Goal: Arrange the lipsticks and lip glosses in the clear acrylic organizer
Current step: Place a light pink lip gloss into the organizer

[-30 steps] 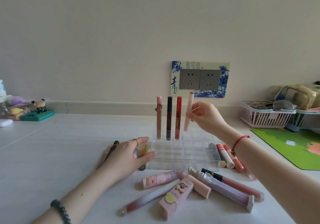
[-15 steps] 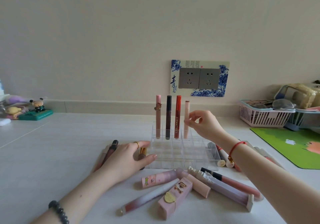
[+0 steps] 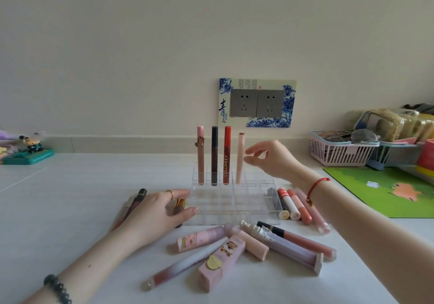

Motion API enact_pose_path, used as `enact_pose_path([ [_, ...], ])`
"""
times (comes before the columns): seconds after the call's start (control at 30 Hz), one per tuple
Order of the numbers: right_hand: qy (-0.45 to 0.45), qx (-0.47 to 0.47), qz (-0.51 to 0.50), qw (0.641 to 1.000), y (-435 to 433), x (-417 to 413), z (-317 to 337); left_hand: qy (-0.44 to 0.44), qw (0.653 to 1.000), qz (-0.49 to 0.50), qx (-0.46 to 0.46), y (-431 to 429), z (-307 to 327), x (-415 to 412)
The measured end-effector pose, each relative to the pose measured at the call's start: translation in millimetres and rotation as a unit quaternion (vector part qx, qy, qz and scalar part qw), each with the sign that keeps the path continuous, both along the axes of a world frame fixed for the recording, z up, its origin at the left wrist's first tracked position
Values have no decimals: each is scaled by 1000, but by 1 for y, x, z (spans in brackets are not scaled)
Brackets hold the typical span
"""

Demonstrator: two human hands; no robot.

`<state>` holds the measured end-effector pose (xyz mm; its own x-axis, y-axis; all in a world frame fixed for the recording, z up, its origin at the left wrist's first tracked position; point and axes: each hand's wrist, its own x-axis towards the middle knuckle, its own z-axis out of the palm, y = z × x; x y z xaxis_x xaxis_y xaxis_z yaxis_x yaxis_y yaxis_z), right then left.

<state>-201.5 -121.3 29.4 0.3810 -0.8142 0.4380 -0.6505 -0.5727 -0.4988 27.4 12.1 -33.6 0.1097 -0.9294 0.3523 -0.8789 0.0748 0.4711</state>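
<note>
Hovering with splayed, empty fingers just right of the pale pink slim tube (image 3: 240, 158), the right hand (image 3: 272, 159), that tube standing upright in the back row of the clear acrylic grid organizer (image 3: 231, 201) beside three other upright tubes. Resting loose and holding nothing against the organizer's left wall, the left hand (image 3: 156, 214), steadying it by the look of it. Lying flat on the white surface (image 3: 70, 198) below and nearer the right grip, the red-and-white capped lipstick (image 3: 289, 203), long axis running toward the camera, probably calling for a turn upright.
</note>
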Motion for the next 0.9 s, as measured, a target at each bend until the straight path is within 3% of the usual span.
enact_pose_path([
  [0.2,-101,-31,-19,994,21,-57,38,8,1000,6,0,-2,-3,3],
  [0.37,-128,-17,-58,990,32,-105,31,5,1000,-1,15,-6,-5,9],
  [0.6,-128,54,-122,983,34,-147,-24,3,1000,-12,18,-6,-8,14],
  [0.9,-6,43,-204,978,31,-163,-50,26,999,-32,22,-6,-11,16],
])
